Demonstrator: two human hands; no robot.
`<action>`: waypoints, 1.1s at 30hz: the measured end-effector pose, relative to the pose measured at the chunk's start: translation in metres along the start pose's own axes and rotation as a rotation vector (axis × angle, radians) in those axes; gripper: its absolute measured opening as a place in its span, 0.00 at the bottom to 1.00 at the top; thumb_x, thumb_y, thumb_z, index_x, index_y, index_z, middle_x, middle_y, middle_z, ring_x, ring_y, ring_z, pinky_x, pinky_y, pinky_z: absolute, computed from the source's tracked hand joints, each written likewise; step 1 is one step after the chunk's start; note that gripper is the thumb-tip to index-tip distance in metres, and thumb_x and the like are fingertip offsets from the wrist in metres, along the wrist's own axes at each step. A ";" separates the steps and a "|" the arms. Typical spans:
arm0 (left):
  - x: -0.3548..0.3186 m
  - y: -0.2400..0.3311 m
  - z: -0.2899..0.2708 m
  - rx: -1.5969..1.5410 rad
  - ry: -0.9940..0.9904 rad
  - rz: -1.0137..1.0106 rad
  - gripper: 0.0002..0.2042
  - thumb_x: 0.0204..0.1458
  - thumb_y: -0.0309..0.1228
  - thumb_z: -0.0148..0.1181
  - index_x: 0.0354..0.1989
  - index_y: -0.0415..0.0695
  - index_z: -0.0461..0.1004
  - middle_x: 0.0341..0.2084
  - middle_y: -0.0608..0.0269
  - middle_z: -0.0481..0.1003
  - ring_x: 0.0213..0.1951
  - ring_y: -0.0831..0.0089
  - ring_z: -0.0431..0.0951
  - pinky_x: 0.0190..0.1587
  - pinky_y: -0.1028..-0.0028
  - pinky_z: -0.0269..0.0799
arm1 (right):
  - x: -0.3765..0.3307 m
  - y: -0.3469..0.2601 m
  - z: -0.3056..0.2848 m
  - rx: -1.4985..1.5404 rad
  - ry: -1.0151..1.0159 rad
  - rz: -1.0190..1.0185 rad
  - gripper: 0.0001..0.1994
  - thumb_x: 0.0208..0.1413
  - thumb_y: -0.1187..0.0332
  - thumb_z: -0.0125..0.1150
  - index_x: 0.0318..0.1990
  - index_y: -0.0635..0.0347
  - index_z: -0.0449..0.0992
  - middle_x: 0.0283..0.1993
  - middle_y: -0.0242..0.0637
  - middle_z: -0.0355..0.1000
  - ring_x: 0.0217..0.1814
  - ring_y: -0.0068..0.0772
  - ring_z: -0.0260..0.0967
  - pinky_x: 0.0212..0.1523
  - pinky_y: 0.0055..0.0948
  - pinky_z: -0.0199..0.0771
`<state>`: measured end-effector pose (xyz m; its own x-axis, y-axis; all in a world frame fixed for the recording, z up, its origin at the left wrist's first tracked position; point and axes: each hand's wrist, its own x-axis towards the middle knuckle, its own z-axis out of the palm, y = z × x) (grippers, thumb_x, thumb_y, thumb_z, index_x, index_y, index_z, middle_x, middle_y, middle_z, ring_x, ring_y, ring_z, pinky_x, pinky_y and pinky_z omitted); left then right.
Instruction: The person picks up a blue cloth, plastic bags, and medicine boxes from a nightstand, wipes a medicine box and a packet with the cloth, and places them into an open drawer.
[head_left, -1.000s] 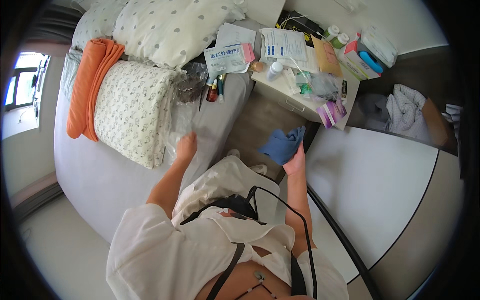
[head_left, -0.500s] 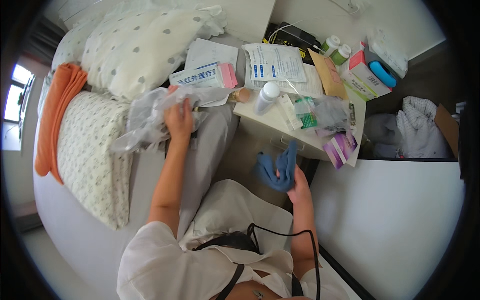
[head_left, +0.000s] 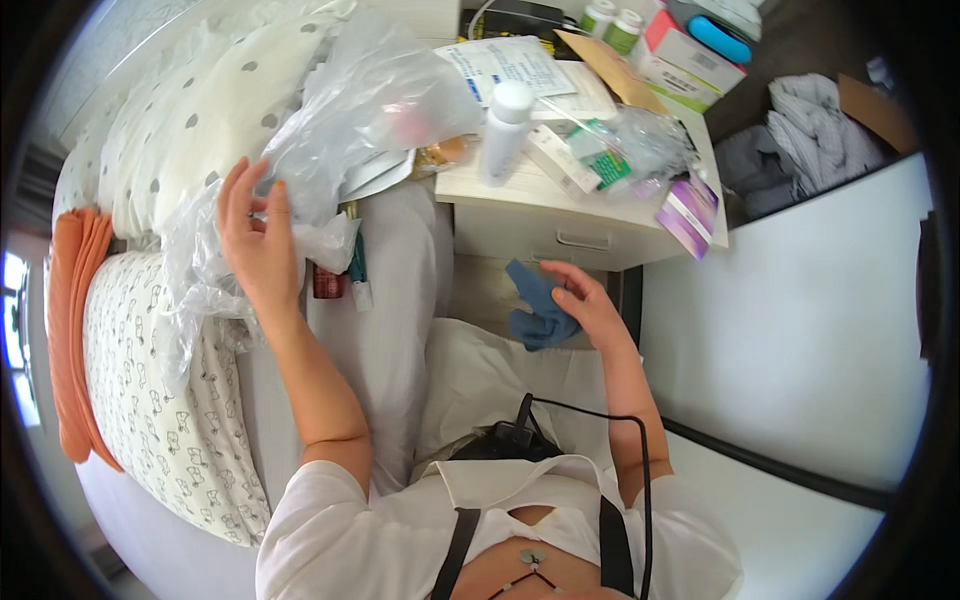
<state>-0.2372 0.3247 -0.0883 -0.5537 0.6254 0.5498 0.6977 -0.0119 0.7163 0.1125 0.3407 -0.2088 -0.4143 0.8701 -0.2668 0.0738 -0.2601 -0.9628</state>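
Note:
My left hand (head_left: 255, 240) grips a large crumpled clear plastic bag (head_left: 340, 120) that lies over the bed's pillows and reaches toward the bedside table. My right hand (head_left: 590, 305) holds a crumpled blue cloth (head_left: 538, 310) just below the front of the white bedside table (head_left: 560, 225), above my lap. A small red item and a white tube (head_left: 345, 280) lie on the bed sheet just right of my left hand.
The bedside table carries a white bottle (head_left: 505, 130), papers, boxes, a purple packet (head_left: 688, 215) and small jars. Spotted pillows (head_left: 170, 130) and an orange cloth (head_left: 70, 330) lie at left. A pile of grey and white clothes (head_left: 800, 140) sits at right, beside a white panel (head_left: 790, 330).
My left hand has drawn the plastic bag up and toward me over the pillows. My right hand with the blue cloth stays below the table front. The view has come closer to the table.

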 end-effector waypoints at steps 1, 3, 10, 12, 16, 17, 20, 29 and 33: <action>0.001 0.000 -0.002 -0.020 -0.010 0.007 0.15 0.47 0.27 0.55 0.46 0.41 0.69 0.46 0.59 0.68 0.31 0.80 0.68 0.31 0.80 0.64 | 0.001 0.002 -0.007 -0.062 0.017 -0.019 0.22 0.50 0.64 0.57 0.53 0.54 0.65 0.37 0.27 0.63 0.39 0.18 0.59 0.42 0.18 0.59; 0.001 0.002 -0.007 -0.645 -0.130 -0.442 0.14 0.50 0.27 0.52 0.45 0.38 0.69 0.46 0.57 0.68 0.29 0.81 0.68 0.30 0.81 0.62 | 0.002 0.012 -0.013 -0.028 0.108 -0.021 0.22 0.50 0.64 0.57 0.54 0.53 0.64 0.40 0.29 0.64 0.43 0.21 0.60 0.45 0.20 0.60; -0.008 0.019 0.003 -0.692 0.423 0.209 0.09 0.53 0.23 0.45 0.41 0.33 0.67 0.44 0.52 0.67 0.37 0.70 0.71 0.44 0.73 0.67 | 0.012 0.036 -0.019 -0.555 0.377 -0.153 0.28 0.49 0.63 0.55 0.59 0.52 0.55 0.40 0.48 0.71 0.43 0.45 0.69 0.43 0.34 0.66; -0.018 0.028 0.000 -0.520 0.502 0.418 0.08 0.51 0.20 0.45 0.39 0.33 0.67 0.40 0.49 0.69 0.34 0.70 0.72 0.39 0.73 0.70 | 0.018 0.025 -0.018 -0.637 0.366 -0.069 0.29 0.49 0.63 0.54 0.59 0.52 0.53 0.40 0.49 0.71 0.43 0.47 0.68 0.43 0.36 0.66; -0.050 0.062 0.018 -0.624 0.200 0.535 0.08 0.50 0.16 0.44 0.36 0.32 0.68 0.34 0.51 0.72 0.26 0.72 0.72 0.31 0.76 0.70 | 0.037 0.031 -0.024 -0.893 0.306 0.100 0.32 0.47 0.63 0.54 0.61 0.50 0.49 0.39 0.50 0.71 0.43 0.50 0.68 0.44 0.42 0.66; -0.057 0.063 0.026 -0.645 0.119 0.509 0.08 0.49 0.16 0.44 0.36 0.32 0.68 0.32 0.52 0.72 0.25 0.72 0.72 0.30 0.77 0.70 | 0.038 0.033 -0.023 -0.988 0.266 0.184 0.32 0.46 0.63 0.54 0.61 0.49 0.49 0.39 0.50 0.71 0.43 0.50 0.68 0.44 0.42 0.66; -0.075 0.062 0.042 -0.615 -0.067 0.544 0.07 0.47 0.16 0.49 0.35 0.33 0.70 0.31 0.54 0.72 0.26 0.72 0.71 0.31 0.77 0.69 | 0.033 0.028 -0.013 -1.028 0.280 0.204 0.32 0.46 0.63 0.54 0.60 0.46 0.50 0.40 0.51 0.70 0.43 0.50 0.68 0.45 0.43 0.66; -0.060 0.047 0.070 -0.280 -0.278 0.455 0.09 0.48 0.24 0.54 0.39 0.38 0.72 0.33 0.58 0.72 0.33 0.73 0.71 0.34 0.76 0.68 | -0.007 0.034 -0.012 -0.995 0.219 0.187 0.29 0.45 0.65 0.52 0.58 0.44 0.54 0.38 0.48 0.71 0.43 0.49 0.68 0.43 0.42 0.67; -0.040 0.019 0.060 -0.360 -0.176 0.252 0.11 0.50 0.27 0.55 0.41 0.38 0.72 0.35 0.60 0.72 0.35 0.73 0.72 0.38 0.77 0.67 | -0.037 0.039 -0.006 -0.975 0.197 0.145 0.24 0.45 0.64 0.51 0.54 0.46 0.62 0.36 0.46 0.72 0.41 0.47 0.69 0.41 0.40 0.68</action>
<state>-0.1748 0.3464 -0.1221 -0.2802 0.6903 0.6670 0.5812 -0.4310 0.6903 0.1367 0.3005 -0.2371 -0.1915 0.9340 -0.3016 0.8587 0.0106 -0.5123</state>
